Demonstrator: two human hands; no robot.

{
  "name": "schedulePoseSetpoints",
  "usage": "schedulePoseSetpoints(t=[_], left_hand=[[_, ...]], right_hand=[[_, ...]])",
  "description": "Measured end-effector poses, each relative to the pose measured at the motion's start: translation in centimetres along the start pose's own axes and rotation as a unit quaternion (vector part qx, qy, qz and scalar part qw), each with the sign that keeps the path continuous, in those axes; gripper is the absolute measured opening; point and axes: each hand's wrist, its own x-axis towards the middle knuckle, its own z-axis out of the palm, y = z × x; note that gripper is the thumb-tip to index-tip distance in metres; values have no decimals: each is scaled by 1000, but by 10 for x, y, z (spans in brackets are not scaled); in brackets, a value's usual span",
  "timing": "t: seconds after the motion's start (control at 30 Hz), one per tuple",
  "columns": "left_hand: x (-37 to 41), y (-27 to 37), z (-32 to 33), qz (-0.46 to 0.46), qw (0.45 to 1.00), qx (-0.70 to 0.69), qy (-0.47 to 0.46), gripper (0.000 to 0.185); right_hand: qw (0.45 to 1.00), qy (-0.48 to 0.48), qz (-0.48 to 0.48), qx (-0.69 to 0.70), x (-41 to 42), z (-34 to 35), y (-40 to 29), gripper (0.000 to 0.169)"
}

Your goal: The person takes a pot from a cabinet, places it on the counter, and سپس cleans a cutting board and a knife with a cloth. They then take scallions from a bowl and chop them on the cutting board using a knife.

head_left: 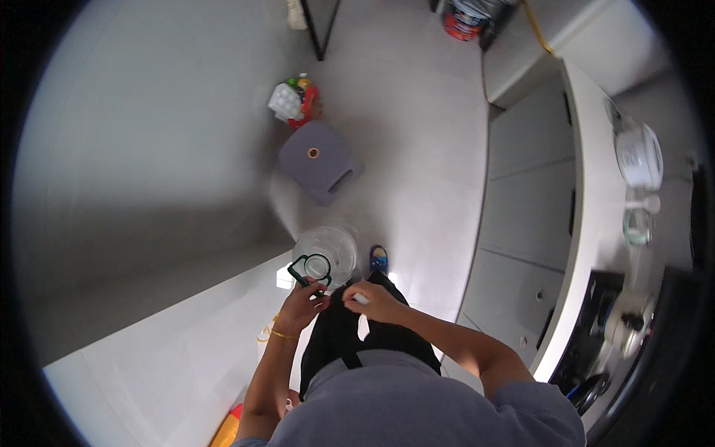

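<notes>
My left hand [303, 304] grips a dark green handle [297, 269] with a rounded loop at its far end. Inside that loop a clear round piece [317, 266] shows; whether it belongs to the handle cannot be told. Just to the right, my right hand [371, 302] is closed around a small white object [361, 299], mostly hidden by the fingers. A white strip [363, 328] shows below this hand, against my black trousers. Beyond the left hand, a clear round bin or bucket [342, 243] is on the floor, partly covered by the green loop.
A grey-purple stool [321, 162] stands ahead, with a red bag of bottles and white packaging [304, 106] behind it. Along the right run grey cabinets [528, 212] under a white countertop [592, 184], which bears a cooktop [606, 285] and a pot [623, 324]. Left is a white surface [167, 357].
</notes>
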Motion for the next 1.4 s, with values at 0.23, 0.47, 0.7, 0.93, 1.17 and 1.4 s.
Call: schedulePoseSetpoints(t=[0.23,0.47,0.7,0.93,1.17,1.4], left_hand=[[147,77,-91,-34,976,-126,177,12],[210,123,-166,40,962,-83,257,16],[204,165,-154,92,946,-20,309,19],[194,188,-183,179,898,16,403,9],[202,155,-235,318,867,-128,362,28],[158,34,-167,177,948,69,256,59]], right_hand=[[902,-51,371,215,81,-73,70,27],[889,-91,371,253,145,-66,132,28],[851,-129,439,259,202,-32,153,36],[951,-233,203,-7,277,13,152,46],[980,-146,25,-132,408,118,116,57],[899,-207,-134,-361,476,174,130,58]])
